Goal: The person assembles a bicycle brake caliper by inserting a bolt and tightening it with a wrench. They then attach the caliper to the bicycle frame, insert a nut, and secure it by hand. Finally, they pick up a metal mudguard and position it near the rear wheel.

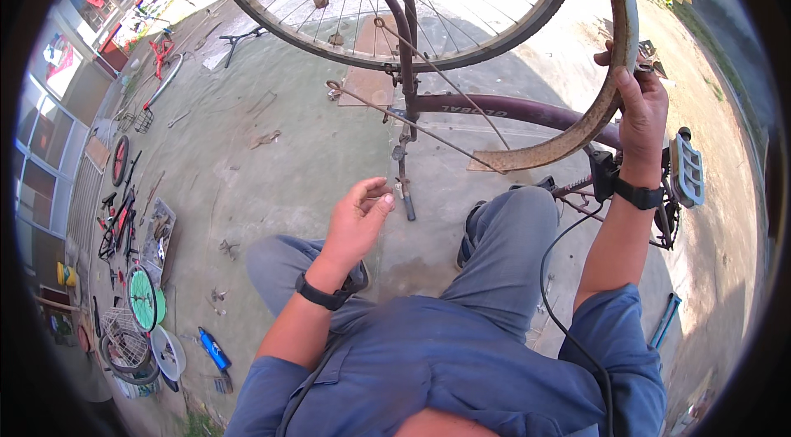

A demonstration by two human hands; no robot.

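A rusty, curved bicycle mudguard (606, 103) rises at the right, with its thin wire stays (428, 128) reaching left across the bicycle. My right hand (638, 99) is closed round the mudguard's edge, thumb on its inner face. My left hand (354, 219) hangs in the air over the ground with fingers loosely curled and nothing visible in it. Its nearest neighbour is a handlebar grip (409, 205) near the ground. Before me stands a bicycle with a purple frame (503, 107), seemingly upside down. Its spoked wheel (486, 54) is at the top.
A grey pedal (688, 169) sticks out beyond my right forearm. Bike parts and a red frame (161, 54) lie along the left. A white basin (167, 355) and a blue bottle (214, 349) are at lower left; a blue tool (666, 320) lies at right.
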